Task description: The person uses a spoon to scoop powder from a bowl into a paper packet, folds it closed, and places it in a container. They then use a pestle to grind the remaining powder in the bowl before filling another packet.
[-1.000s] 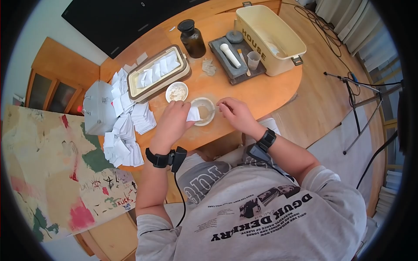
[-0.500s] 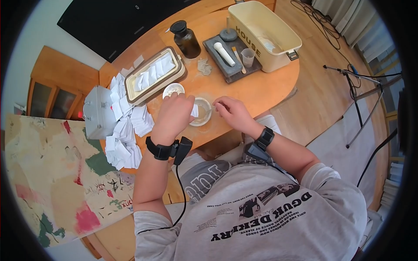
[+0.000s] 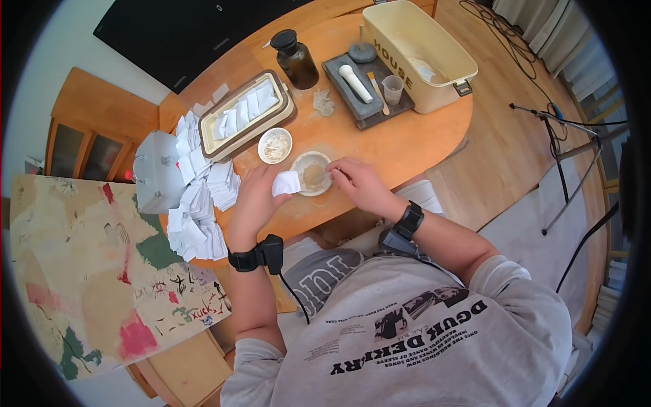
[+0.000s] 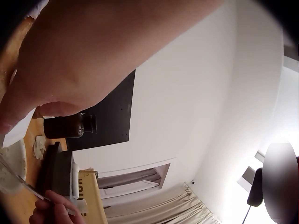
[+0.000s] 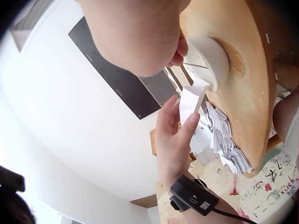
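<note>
My left hand (image 3: 252, 200) pinches a small white paper packet (image 3: 287, 182) at the left rim of a white bowl (image 3: 325, 186). Pale brown powder (image 3: 314, 176) lies inside the bowl. In the right wrist view the packet (image 5: 190, 102) is held between the left thumb and fingers, beside the bowl (image 5: 217, 60). My right hand (image 3: 366, 186) is at the bowl's right rim. It grips a thin metal spatula (image 4: 21, 179), which reaches over the bowl in the left wrist view. A smaller white dish (image 3: 275, 146) of whitish powder stands just beyond the bowl.
Stacks of folded paper packets (image 3: 196, 203) pile up on the left beside a metal case (image 3: 157, 173). Behind are a lidded tray (image 3: 211, 149) of packets, a dark jar (image 3: 296, 64), a grey stone slab (image 3: 346, 102) with a white pestle (image 3: 356, 85), and a cream bin (image 3: 441, 95).
My left hand went forward over the small dish, then drew back, and the packet now sits further left, showing more of its face. My right hand has moved left to the bowl's rim.
</note>
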`<state>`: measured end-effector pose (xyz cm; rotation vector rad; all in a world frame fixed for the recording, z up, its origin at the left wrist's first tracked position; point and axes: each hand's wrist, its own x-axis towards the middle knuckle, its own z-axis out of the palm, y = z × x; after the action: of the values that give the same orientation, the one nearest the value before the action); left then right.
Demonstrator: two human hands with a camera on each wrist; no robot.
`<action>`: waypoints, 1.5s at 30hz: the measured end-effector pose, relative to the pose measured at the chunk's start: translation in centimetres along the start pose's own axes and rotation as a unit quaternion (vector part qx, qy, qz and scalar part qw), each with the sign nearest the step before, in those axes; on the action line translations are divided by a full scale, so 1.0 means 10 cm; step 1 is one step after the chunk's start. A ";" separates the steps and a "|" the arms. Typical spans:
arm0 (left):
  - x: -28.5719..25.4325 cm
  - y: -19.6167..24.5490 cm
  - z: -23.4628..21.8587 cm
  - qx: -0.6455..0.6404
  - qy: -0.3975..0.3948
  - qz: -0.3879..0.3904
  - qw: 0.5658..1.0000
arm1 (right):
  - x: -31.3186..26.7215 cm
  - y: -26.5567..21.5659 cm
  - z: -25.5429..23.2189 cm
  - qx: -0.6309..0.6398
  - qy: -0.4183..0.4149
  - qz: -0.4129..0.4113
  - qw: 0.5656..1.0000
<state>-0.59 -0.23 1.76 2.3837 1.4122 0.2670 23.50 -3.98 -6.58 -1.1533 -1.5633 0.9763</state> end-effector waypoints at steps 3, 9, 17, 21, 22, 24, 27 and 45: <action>-0.12 -0.15 0.12 -0.078 0.052 -0.008 0.996 | 0.02 0.03 0.12 0.009 -0.010 -0.020 1.000; -0.29 -0.24 0.22 -0.148 0.090 -0.055 0.983 | 0.03 0.23 0.16 -0.017 -0.007 -0.043 0.999; -0.47 -0.55 0.54 -0.270 0.143 -0.079 0.949 | -0.01 0.06 0.04 -0.008 -0.006 0.023 1.000; -0.52 -0.63 0.63 -0.348 0.114 -0.090 0.926 | -0.02 0.04 0.01 0.016 -0.005 0.057 0.998; -0.51 -0.62 0.64 -0.346 0.118 -0.093 0.926 | -0.03 0.07 0.00 -0.001 -0.003 0.050 0.999; -0.51 -0.62 0.63 -0.320 0.144 -0.108 0.930 | -0.02 0.09 0.01 -0.013 -0.009 0.036 0.999; -0.51 -0.64 0.55 -0.205 0.248 -0.128 0.938 | -0.04 0.10 0.01 -0.007 0.004 0.050 0.999; -0.21 -1.84 0.64 0.139 0.409 -0.261 0.863 | -0.07 0.07 -0.06 0.016 0.005 0.064 0.998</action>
<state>-14.28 4.67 -11.29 2.0197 2.5536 1.0747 24.35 -4.39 -7.25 -1.2467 -1.4753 1.0753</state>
